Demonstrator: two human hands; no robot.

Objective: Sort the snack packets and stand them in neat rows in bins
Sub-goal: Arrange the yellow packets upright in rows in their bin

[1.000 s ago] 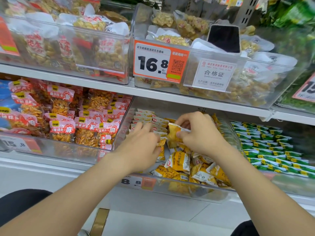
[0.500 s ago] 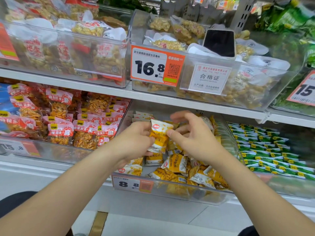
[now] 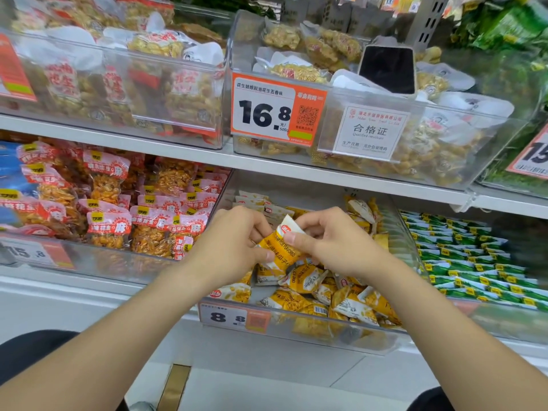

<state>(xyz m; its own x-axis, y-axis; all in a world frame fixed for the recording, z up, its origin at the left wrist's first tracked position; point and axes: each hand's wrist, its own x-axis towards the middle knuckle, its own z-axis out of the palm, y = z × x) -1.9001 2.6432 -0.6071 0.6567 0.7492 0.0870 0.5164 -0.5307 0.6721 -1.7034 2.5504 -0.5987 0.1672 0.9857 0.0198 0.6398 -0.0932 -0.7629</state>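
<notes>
A small yellow and white snack packet [image 3: 281, 247] is held above the clear middle bin [image 3: 394, 339] on the lower shelf. My left hand [image 3: 234, 247] pinches its left side and my right hand [image 3: 332, 244] pinches its top right corner. Below them the bin holds a loose heap of yellow packets [image 3: 323, 295]. Several packets [image 3: 255, 203] stand in a row at the bin's back left. The lower part of the held packet is partly hidden by my fingers.
A bin of red-labelled peanut packets [image 3: 109, 226] sits to the left and neat rows of green packets [image 3: 462, 253] to the right. An upper shelf [image 3: 178, 152] carries clear bins of nut bags, with a 16.8 price tag [image 3: 275, 111]. A dark phone [image 3: 388, 69] stands in the upper bin.
Both hands came up out of the heap with one yellow packet and now hold it together above the bin. It has tilted a little since half a second ago.
</notes>
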